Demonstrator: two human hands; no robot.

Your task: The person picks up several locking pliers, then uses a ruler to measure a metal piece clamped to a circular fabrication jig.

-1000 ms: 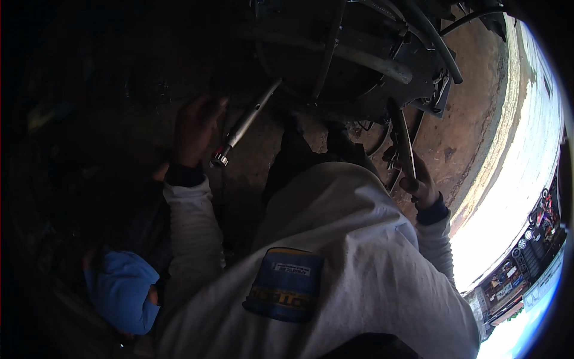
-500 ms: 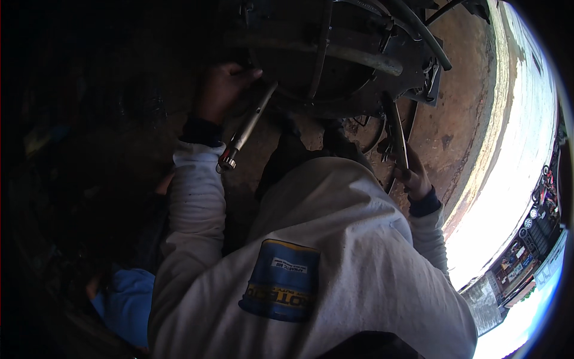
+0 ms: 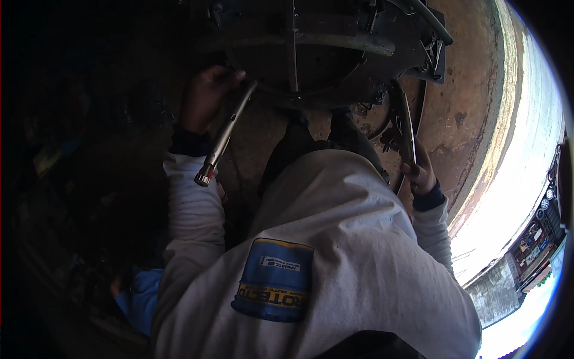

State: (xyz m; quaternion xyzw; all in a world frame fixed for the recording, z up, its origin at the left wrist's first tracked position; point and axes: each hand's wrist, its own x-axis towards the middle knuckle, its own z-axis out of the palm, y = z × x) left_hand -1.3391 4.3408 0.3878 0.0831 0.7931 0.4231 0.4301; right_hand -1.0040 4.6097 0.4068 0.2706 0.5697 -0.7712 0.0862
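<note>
My left hand is at the machine's dark left edge, beside the upper end of a grey metal tube with a ribbed end cap. Its thumb points right and its fingers look curled, but shadow hides what they hold. My right hand is closed around the near end of a long, narrow metal bar, which slants down from the machine's right side. In front of me stands the dark machine, with a round recess and a rod running across it.
A co-worker's blue sleeve shows low on the left. Brown, stained floor lies to the right, with bright ground beyond it. A hose curves over the machine's far right corner. Wheels stand far off at the right.
The machine, the tube and my left hand have shifted left in the view. The tube's near end sits lower, and the bar in my right hand stands a little more upright.
</note>
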